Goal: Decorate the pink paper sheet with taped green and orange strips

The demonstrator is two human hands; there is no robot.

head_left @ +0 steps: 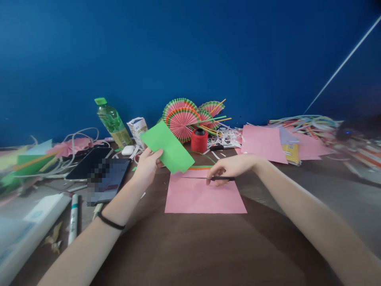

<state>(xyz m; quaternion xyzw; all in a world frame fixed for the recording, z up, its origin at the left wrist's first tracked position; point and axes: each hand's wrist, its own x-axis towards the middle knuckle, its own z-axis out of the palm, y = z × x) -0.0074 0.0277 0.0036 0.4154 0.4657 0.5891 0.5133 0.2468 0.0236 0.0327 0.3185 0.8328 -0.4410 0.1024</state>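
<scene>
Paper [168, 147], green, hangs above the worktop [193, 250], its edge pinched by my left hand's fingers [158, 154], presumably leaving most of it free, while my right fingers [212, 174] grip a black-handled cutter [224, 178].

A blue wall [190, 51] is lit more brightly at left than at right; a broad, soft shadow is cast across the brown tabletop [190, 246], and both side edges are smeared by blur.

Blue wall [190, 51] behind a dark brown table [196, 250]
</scene>
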